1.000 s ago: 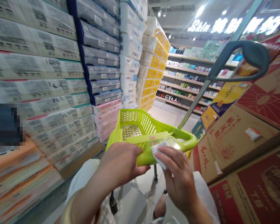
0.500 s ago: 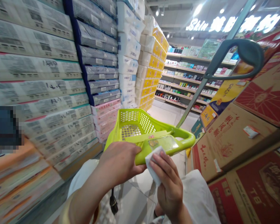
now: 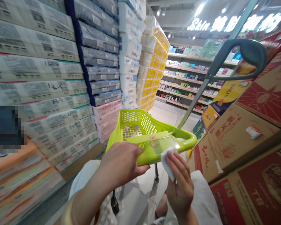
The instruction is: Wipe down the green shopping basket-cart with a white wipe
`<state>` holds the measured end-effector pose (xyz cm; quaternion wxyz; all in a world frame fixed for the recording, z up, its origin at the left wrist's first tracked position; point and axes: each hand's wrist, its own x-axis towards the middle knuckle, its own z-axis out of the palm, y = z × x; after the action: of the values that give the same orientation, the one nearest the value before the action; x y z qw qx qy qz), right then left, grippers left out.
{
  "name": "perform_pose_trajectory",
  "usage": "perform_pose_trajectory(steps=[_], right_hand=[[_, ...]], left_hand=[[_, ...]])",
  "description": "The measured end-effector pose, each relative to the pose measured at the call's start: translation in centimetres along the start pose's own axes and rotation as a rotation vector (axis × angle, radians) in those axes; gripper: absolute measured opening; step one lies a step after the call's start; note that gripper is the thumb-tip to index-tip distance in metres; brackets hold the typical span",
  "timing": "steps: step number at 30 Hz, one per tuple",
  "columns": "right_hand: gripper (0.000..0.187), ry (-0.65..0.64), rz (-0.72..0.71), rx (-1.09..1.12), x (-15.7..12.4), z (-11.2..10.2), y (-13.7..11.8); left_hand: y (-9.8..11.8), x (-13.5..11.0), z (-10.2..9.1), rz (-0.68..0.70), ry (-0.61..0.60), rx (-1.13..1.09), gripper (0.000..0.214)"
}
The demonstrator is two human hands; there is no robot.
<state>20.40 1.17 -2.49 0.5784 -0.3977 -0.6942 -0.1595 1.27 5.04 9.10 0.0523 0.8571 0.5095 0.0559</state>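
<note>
Gleaming lime green, the cart (image 3: pixel 142 140) has perforated sides (image 3: pixel 151 124).

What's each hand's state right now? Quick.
Left hand: closed on the near edge of the green basket cart.
Right hand: holding a white cloth or tissue at the cart's near edge.

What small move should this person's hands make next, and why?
Perhaps slide the white cloth up over the clear panel: the right hand holds the cloth at that panel's lower edge, and the left hand grips the green handle, which should steady it.
</note>
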Motion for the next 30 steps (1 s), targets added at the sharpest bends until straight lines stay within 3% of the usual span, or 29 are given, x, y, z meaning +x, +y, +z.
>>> perform_pose_trajectory(steps=[4, 8, 10, 14, 21, 26, 30], right_hand=[[0.044, 0.045, 0.115, -0.082, 1.0, -0.4, 0.5], [0.048, -0.150, -0.042, 0.026, 1.4, 0.0, -0.9], [0.048, -0.163, -0.064, 0.041, 1.7, 0.1, -0.9], [0.046, -0.074, 0.052, -0.047, 2.7, 0.0, -0.4], [0.049, -0.249, -0.089, 0.061, 2.9, 0.4, -1.5], [0.041, -0.159, 0.077, -0.052, 4.1, -0.5, 0.1], [0.038, -0.347, -0.033, -0.023, 5.2, -0.2, -0.9]], left_hand=[[-0.1, 0.1, 0.3, 0.002, 0.017, 0.010, 0.030], [0.0, 0.1, 0.5, 0.013, 0.036, 0.014, 0.028], [0.1, 0.0, 0.6, 0.014, 0.039, 0.017, 0.028], [0.1, 0.0, 0.5, 0.005, 0.036, 0.023, 0.031], [0.2, 0.0, 0.4, 0.022, 0.026, -0.017, 0.023], [0.3, 0.0, 0.5, 0.000, 0.046, 0.013, 0.031], [0.4, 0.1, 0.6, 0.009, 0.050, 0.002, 0.030]])
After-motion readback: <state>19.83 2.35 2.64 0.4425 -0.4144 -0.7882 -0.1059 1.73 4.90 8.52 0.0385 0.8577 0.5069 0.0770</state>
